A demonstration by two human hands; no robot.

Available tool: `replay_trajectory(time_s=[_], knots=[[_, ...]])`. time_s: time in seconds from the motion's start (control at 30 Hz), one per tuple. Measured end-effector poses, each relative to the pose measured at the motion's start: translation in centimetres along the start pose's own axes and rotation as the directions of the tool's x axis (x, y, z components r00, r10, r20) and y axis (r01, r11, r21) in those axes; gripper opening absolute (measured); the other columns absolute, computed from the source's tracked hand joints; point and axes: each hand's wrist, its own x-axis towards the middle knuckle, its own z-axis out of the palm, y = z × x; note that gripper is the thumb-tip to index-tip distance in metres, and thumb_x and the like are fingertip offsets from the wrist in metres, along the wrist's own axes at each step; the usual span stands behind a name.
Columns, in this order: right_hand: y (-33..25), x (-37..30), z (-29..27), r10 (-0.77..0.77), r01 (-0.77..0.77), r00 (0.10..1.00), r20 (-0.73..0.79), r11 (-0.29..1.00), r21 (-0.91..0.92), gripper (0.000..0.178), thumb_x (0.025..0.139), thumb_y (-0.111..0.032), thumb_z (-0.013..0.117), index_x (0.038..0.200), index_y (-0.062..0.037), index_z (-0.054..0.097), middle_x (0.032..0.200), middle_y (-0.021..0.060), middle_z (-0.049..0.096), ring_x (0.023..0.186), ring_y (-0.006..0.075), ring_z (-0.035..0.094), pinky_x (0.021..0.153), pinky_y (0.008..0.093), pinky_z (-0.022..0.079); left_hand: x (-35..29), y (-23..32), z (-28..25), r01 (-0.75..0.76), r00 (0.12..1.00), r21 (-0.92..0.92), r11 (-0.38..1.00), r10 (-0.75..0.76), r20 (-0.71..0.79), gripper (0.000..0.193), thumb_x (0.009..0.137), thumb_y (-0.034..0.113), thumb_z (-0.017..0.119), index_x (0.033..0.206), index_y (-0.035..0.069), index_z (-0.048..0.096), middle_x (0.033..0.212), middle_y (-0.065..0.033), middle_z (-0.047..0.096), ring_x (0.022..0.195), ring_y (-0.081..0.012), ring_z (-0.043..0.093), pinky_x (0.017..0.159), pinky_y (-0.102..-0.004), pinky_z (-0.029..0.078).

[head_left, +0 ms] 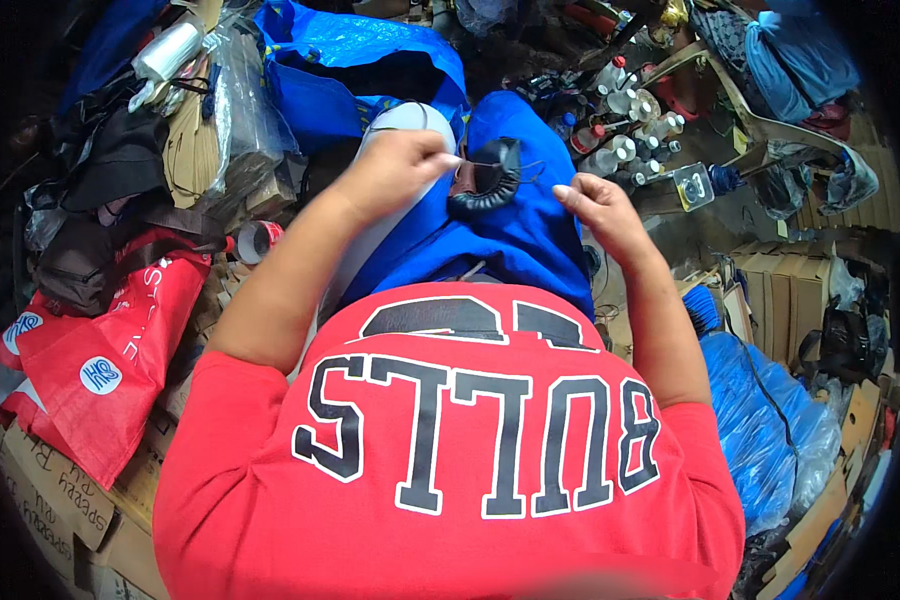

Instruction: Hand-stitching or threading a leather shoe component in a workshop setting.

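A black leather shoe upper (492,185) with a puckered edge and a brown patch rests on my lap, over blue trousers (515,240). Dark thread runs from it on both sides. To its left, my left hand (402,172) is closed, pinching the thread; something pale shows at a fingertip. My right hand (607,215) is to the right of the upper, thumb and fingers pressed together. Whatever they pinch is too fine to make out. Below the left hand stands a pale grey, rounded form (410,118) against my leg.
A blue bag (360,50) lies open ahead. Several plastic bottles (625,110) cluster at far right. On the left are a red bag (100,360) and a black cap (120,160). Cardboard (785,290) and blue plastic wrap (755,420) lie to the right.
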Motion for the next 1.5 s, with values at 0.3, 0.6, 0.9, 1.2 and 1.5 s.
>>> replay_trajectory(time_s=[0.3,0.6,0.9,1.2,1.5], knots=[[4.2,-0.7,-5.4,-0.01,-0.023,0.98,-0.199,0.986,-0.165,0.032,0.092,-0.018,0.053,0.122,-0.0103,0.058,0.091,0.002,0.052,0.076,0.012,0.05,0.07,0.0249,0.043,-0.9,-5.5,-3.9,-0.105,0.799,0.053,0.993,0.116,-0.59,0.023,0.084,0.022,0.062,0.097,0.004,0.066,0.096,-0.0117,0.065,0.095,-0.0214,0.06,0.087,-0.0306,0.044],[-4.1,3.6,-0.4,-0.391,0.351,0.92,-0.017,0.842,-0.409,0.011,0.076,0.0,0.064,0.087,-0.0036,0.067,0.083,0.0072,0.063,0.079,0.016,0.06,0.072,0.0271,0.048,6.2,1.8,1.5,-0.072,0.973,-0.214,0.974,0.116,0.201,0.022,0.08,0.015,0.069,0.094,0.0,0.063,0.091,-0.0085,0.062,0.069,-0.0123,0.06,0.06,-0.0286,0.049],[-4.2,4.6,-0.5,-0.337,0.358,0.933,0.128,0.826,-0.434,0.014,0.073,0.001,0.066,0.084,-0.0072,0.068,0.082,0.0052,0.059,0.078,0.0156,0.06,0.07,0.0277,0.049,7.9,0.3,2.1,0.118,0.912,-0.41,0.904,0.065,0.406,0.023,0.077,0.018,0.073,0.09,0.001,0.066,0.075,-0.0015,0.061,0.065,-0.0095,0.054,0.059,-0.0233,0.043],[-1.7,3.3,0.7,-0.373,0.373,0.926,0.06,0.881,-0.291,0.01,0.077,0.0,0.066,0.085,-0.0047,0.067,0.083,0.0028,0.06,0.079,0.0109,0.057,0.073,0.024,0.045,7.5,0.2,2.7,0.273,0.88,-0.58,0.767,0.044,0.474,0.027,0.078,0.016,0.071,0.099,0.001,0.067,0.085,-0.0022,0.065,0.076,-0.0089,0.056,0.07,-0.0228,0.043],[-2.2,0.6,2.3,-0.481,0.402,0.875,-0.059,0.788,-0.466,0.016,0.076,-0.005,0.067,0.091,-0.0117,0.069,0.075,0.0064,0.057,0.066,0.0179,0.058,0.06,0.0285,0.047,7.3,0.4,2.5,0.212,0.831,-0.474,0.854,0.097,0.547,0.036,0.08,0.015,0.065,0.114,0.004,0.063,0.104,-0.0053,0.065,0.095,-0.0125,0.056,0.086,-0.0254,0.041]])
